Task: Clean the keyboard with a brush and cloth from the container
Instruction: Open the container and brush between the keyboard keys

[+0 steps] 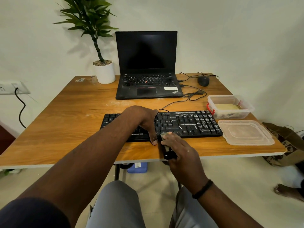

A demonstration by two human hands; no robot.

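A black keyboard (189,123) streaked with white dust lies across the wooden table (65,122). My left hand (144,119) rests on the keyboard's middle, fingers reaching over its far edge and thumb down past its front edge. My right hand (179,150) grips a black-handled brush (166,149); its bristles touch the keyboard's front edge near the bottom row of keys. The clear plastic container (230,106) stands open at the keyboard's right end, with a yellowish cloth (227,106) inside.
The container's lid (246,132) lies near the table's right front corner. An open laptop (148,66), a potted plant (103,69), a black mouse (203,80) and cables occupy the back. A bag (286,145) and someone's foot (286,190) are on the floor at right.
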